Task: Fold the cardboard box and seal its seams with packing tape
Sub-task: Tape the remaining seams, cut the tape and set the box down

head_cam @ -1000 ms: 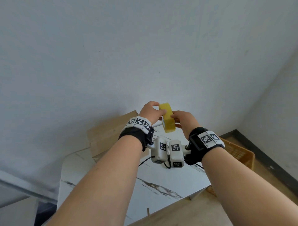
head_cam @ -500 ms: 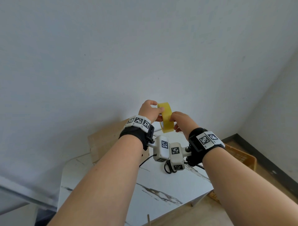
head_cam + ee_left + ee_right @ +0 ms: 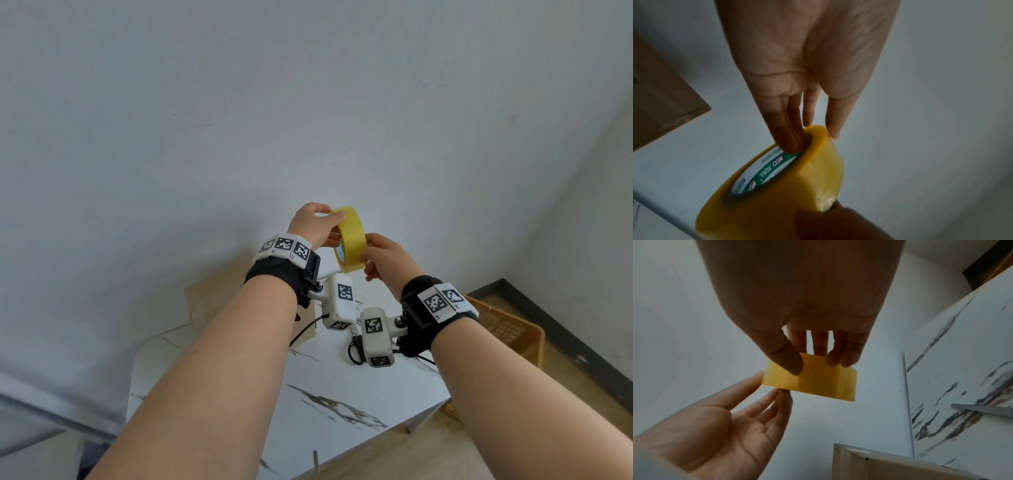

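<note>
Tape end being sought before any seam is sealed.

Head view: the yellow tape roll [image 3: 350, 240] is held aloft between left hand [image 3: 313, 224] and right hand [image 3: 385, 260], above the cardboard box [image 3: 205, 301] on the marbled table [image 3: 342, 394]. Left wrist view: fingers [image 3: 789, 138] are hooked into the printed core. Right wrist view: the glossy band is pinched by thumb and fingertips [image 3: 838, 360]; the free end must probably be picked loose next.

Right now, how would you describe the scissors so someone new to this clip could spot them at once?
Start at the white marble-patterned table beneath the raised arms. Look just under the right hand, beside the white wrist camera: the scissors lie flat on the table, partly hidden. Their black loop handles set them apart from the yellow tape roll held above and the brown cardboard box further left.
</note>
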